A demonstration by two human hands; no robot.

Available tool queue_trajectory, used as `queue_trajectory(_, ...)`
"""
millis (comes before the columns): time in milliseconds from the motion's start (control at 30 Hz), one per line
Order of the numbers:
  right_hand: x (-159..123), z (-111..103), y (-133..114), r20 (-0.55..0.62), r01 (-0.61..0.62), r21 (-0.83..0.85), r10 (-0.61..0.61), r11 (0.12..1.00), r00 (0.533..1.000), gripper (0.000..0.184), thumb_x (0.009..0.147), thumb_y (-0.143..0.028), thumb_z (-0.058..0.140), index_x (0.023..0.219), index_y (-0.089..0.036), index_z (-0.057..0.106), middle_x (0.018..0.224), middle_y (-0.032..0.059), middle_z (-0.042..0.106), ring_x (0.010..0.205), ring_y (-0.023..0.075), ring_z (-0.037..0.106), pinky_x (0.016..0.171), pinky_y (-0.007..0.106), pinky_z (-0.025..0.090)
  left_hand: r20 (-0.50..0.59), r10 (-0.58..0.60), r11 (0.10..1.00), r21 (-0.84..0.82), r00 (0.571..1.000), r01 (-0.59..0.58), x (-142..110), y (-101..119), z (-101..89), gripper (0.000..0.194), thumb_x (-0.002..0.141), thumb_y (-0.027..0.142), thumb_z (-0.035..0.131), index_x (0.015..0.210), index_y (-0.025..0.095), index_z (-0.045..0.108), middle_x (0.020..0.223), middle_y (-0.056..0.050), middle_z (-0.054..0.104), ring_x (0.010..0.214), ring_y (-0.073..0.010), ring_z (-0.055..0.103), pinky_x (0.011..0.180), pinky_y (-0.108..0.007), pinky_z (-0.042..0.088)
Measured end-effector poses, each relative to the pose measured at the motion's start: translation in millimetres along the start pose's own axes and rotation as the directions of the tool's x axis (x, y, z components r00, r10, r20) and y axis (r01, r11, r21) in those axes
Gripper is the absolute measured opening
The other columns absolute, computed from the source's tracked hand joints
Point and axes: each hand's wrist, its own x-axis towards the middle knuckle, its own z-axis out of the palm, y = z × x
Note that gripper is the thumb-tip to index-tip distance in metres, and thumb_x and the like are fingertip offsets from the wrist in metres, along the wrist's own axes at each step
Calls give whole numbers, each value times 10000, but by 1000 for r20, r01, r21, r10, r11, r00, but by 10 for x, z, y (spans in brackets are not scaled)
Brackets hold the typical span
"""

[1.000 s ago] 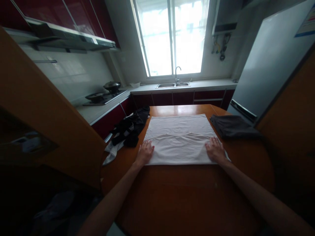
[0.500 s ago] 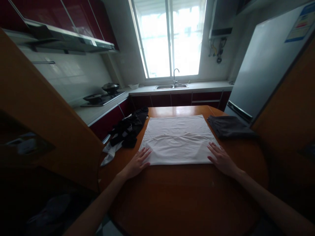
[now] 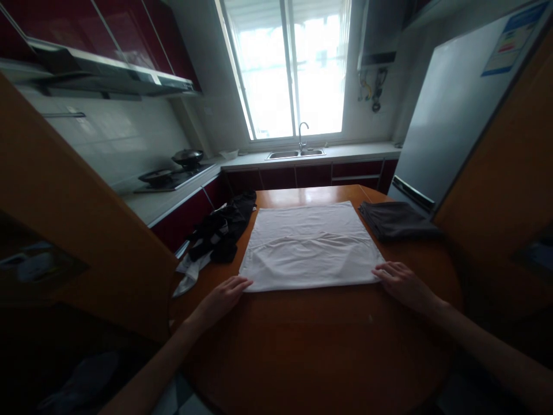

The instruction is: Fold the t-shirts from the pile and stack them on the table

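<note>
A white garment point(image 3: 311, 256), partly folded over itself with a wrinkled edge across its middle, lies flat on the wooden table point(image 3: 311, 346). At its near left corner my left hand point(image 3: 227, 294) is closed, thumb and fingers pinching the cloth. My right hand point(image 3: 400, 282) grips the near right corner in the same way, fingers together. The near edge of the cloth runs nearly straight between both hands. Whether it is a shirt or another kind of garment, I cannot tell.
Dark folded cloth point(image 3: 397, 221) lies on the table's right side. A heap of black and white clothes point(image 3: 220, 230) lies along the left edge. Beyond the table are a counter with a sink point(image 3: 296, 154), a stove with pans point(image 3: 188, 157), and a fridge point(image 3: 449, 109) at right.
Both hands have gone from lying flat with spread fingers on the cloth to pinching its near corners. They have moved slightly outward. The view has shifted a little.
</note>
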Motion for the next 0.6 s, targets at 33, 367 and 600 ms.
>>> queue_trajectory(33, 6, -20, -18, 13, -19, -16, 19, 1000, 1000, 392, 898, -50, 465, 1175, -201, 698, 1167, 115, 694, 1098, 253, 621, 972, 399, 450, 5, 2, 1000, -9, 1000, -2, 6, -1, -5, 522, 897, 21, 402, 1301, 244, 647, 1237, -67, 679, 1160, -207, 641, 1063, -395, 534)
queue_trajectory(367, -10, -79, -63, -12, -103, -69, 102, 992, 995, 272, 889, -67, 495, 958, -196, 725, 1004, 103, 723, 961, 247, 626, 897, 372, 420, -101, -62, 997, -44, 993, 58, 13, 2, 24, 359, 951, 167, 428, 1139, 235, 726, 1126, -74, 706, 1055, -206, 680, 961, -352, 575)
queue_trajectory(600, -220, -209, -82, -122, -88, 92, 99, 992, 988, 230, 879, -104, 525, 971, -212, 706, 1021, 80, 714, 952, 245, 630, 899, 386, 446, -250, -14, 999, -51, 968, 1, -193, 156, -74, 316, 929, 133, 467, 1114, 216, 710, 1052, -77, 709, 1008, -201, 688, 936, -336, 569)
